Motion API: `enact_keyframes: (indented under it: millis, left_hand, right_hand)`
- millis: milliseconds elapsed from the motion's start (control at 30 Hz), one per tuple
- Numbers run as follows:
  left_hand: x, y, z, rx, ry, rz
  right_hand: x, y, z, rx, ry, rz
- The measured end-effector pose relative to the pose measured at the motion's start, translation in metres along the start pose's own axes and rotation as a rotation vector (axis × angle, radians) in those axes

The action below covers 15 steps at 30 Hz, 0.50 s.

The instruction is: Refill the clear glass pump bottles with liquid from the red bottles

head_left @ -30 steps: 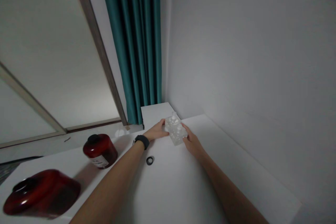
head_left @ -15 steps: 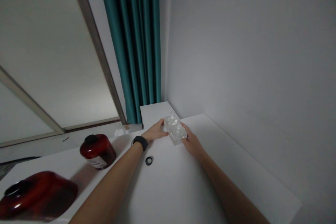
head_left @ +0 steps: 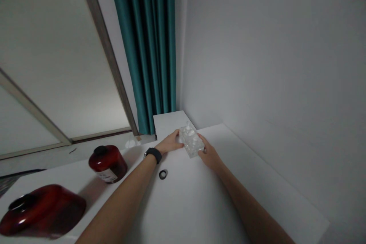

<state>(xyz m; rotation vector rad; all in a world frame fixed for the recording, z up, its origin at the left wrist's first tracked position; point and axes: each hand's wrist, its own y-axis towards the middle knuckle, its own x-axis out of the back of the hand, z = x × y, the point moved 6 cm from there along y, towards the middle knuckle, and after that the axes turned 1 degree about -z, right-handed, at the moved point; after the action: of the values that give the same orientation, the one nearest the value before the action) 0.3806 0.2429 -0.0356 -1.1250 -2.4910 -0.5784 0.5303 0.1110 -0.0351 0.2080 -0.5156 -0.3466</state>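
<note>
Head view: two dark-capped red bottles (head_left: 108, 164) left of the left forearm (head_left: 126, 198), dark ring (head_left: 160, 175) just right of it on white tabletop (head_left: 183, 206), teal curtain (head_left: 150, 45) beyond; left hand (head_left: 169, 143) and right hand (head_left: 211, 157) clamped on opposite sides of a clear, boxy, bumpy-topped piece (head_left: 191, 141) near the tabletop's far end.

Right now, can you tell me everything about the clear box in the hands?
The clear box is colourless and blocky, like plastic or glass. Its top looks bumpy, with a small bit poking up at the far end. The left hand's grip and right hand's grip hold opposite sides, near the far edge of the white table. I can't tell whether it touches the table.
</note>
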Motion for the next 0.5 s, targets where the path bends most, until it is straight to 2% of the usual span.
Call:
enact_keyframes:
  millis: [200, 500]
  left_hand:
    - [0.0, 0.0007, 0.0052, -0.001, 0.001, -0.011]
    - [-0.0021, 0.0016, 0.0093, -0.025, -0.019, 0.015]
  right_hand:
    - [-0.0019, -0.0015, -0.0022, -0.026, -0.022, 0.012]
    - [-0.0052, -0.0003, -0.01, 0.061, 0.069, 0.059]
